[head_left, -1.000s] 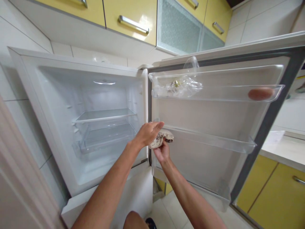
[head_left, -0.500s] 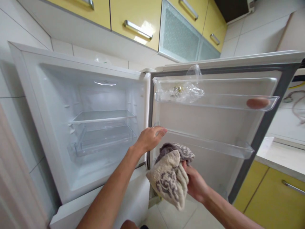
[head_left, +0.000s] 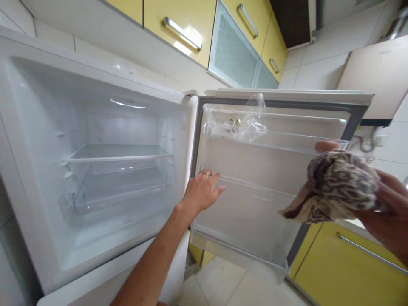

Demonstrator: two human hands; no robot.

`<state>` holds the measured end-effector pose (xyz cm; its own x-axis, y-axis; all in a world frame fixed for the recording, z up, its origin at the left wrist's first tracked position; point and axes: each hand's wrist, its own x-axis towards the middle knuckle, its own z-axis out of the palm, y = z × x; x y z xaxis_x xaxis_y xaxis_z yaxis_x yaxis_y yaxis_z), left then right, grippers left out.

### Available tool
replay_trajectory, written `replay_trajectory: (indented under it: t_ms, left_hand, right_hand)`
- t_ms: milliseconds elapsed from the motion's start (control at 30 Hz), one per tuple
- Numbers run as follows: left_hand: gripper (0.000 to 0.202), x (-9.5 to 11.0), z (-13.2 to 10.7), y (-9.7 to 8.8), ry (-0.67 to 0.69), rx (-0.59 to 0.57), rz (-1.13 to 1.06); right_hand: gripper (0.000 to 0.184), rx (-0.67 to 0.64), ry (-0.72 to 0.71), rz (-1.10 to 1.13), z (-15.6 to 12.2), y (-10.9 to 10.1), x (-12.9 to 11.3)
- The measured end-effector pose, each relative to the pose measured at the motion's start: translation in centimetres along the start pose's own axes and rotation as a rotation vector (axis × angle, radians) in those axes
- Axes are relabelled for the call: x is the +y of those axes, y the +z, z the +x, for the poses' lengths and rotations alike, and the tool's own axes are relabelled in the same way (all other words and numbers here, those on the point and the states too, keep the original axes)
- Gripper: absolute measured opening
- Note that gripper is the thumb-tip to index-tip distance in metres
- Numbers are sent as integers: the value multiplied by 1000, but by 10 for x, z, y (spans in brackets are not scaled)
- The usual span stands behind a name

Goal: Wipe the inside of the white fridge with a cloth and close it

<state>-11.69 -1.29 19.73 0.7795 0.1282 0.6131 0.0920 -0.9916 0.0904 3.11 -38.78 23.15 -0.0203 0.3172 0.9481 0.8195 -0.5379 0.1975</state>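
Observation:
A white fridge (head_left: 28, 178) stands open with its door (head_left: 357, 112) swung to the right. My left hand (head_left: 201, 193), fingers apart, hovers at the left end of the door's middle shelf (head_left: 255, 191) and holds nothing. My right hand (head_left: 390, 212) grips a bunched beige and brown patterned cloth (head_left: 334, 187), raised at the right in front of the door's outer edge. The top door shelf (head_left: 287, 142) holds a crumpled clear plastic bag (head_left: 237, 123) and a brown egg (head_left: 325, 145), partly hidden by the cloth.
Inside the fridge are a glass shelf (head_left: 117, 151) and a clear drawer (head_left: 121, 189). Yellow wall cabinets (head_left: 178, 17) and a frosted glass door (head_left: 234, 46) hang above. A yellow base cabinet (head_left: 350, 267) and pale countertop lie to the right; tiled floor (head_left: 223, 284) below.
My right hand has carried the cloth up and to the right, away from the door's middle shelf. The left hand stays near that shelf. The view has shifted closer to the fridge.

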Motion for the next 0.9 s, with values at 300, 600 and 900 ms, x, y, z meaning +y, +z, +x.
replay_trajectory:
  t_ms: [300,600,900]
  left_hand:
    - [42,2,-4,7,5,51,35]
    - [45,3,-4,12,26,78,32]
    - [46,3,-7,23,20,157,58]
  right_hand:
    - [49,-263,-618,-291,64,106,-13]
    - [38,-188,-863,-197,121,218,-91]
    - [34,-249,-958,-183,123,237,-110]
